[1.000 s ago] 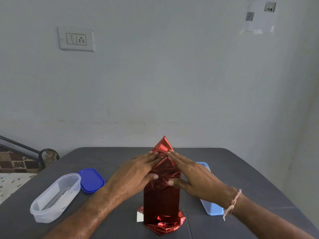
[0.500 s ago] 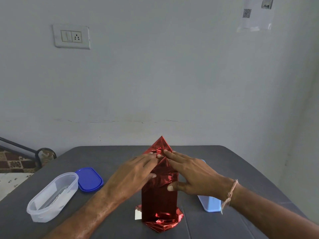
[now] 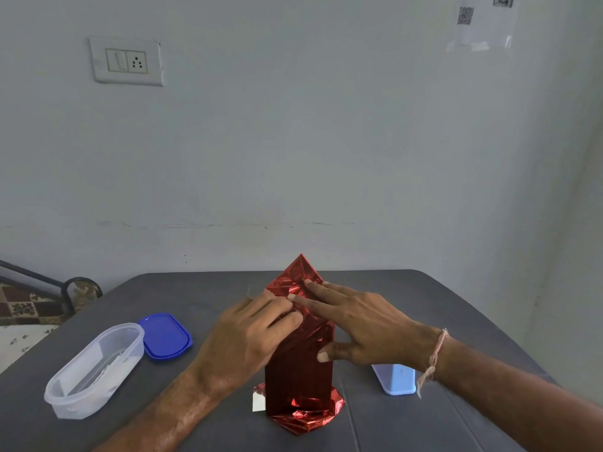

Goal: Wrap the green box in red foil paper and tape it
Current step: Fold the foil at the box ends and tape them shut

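Note:
The box stands upright near the front of the grey table (image 3: pixel 408 305), fully covered in red foil paper (image 3: pixel 298 376); no green shows. A pointed foil flap (image 3: pixel 298 272) sticks up at the top, and loose crumpled foil spreads around the base. My left hand (image 3: pixel 248 337) presses the folded foil at the box's top from the left, fingers lying on it. My right hand (image 3: pixel 362 324) lies across the top from the right, fingers straight on the flap's base, thumb against the front face. No tape is visible.
A clear oval plastic container (image 3: pixel 94 370) sits at the left, with its blue lid (image 3: pixel 164 336) beside it. A light blue container (image 3: pixel 394 378) stands right of the box, behind my right wrist. The wall is close behind the table.
My right hand's fingers have slid further left and up over the foil fold. My left hand's fingers have drawn in slightly. The box stays upright.

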The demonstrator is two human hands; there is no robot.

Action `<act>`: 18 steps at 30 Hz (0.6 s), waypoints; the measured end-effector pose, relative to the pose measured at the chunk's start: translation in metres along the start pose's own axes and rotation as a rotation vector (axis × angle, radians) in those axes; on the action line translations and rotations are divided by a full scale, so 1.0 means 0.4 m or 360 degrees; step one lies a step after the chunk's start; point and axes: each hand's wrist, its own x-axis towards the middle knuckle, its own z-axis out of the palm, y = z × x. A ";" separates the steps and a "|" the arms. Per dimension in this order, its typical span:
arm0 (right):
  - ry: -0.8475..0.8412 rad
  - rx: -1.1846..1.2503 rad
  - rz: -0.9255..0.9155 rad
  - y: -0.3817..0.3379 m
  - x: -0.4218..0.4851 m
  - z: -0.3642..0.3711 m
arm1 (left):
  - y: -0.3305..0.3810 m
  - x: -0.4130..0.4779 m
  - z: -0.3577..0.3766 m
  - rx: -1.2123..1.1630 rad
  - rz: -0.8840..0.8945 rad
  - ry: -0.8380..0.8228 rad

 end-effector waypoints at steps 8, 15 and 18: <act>-0.0012 -0.0100 -0.0052 -0.008 -0.004 -0.009 | -0.009 0.015 -0.035 -0.0074 0.0079 0.0026; -0.0026 -0.0121 -0.0034 -0.016 -0.003 -0.004 | -0.059 0.061 -0.013 -0.0974 -0.1162 -0.0111; -0.0031 -0.0131 -0.0033 -0.018 -0.004 -0.005 | -0.068 0.072 0.006 -0.1547 -0.1410 -0.0412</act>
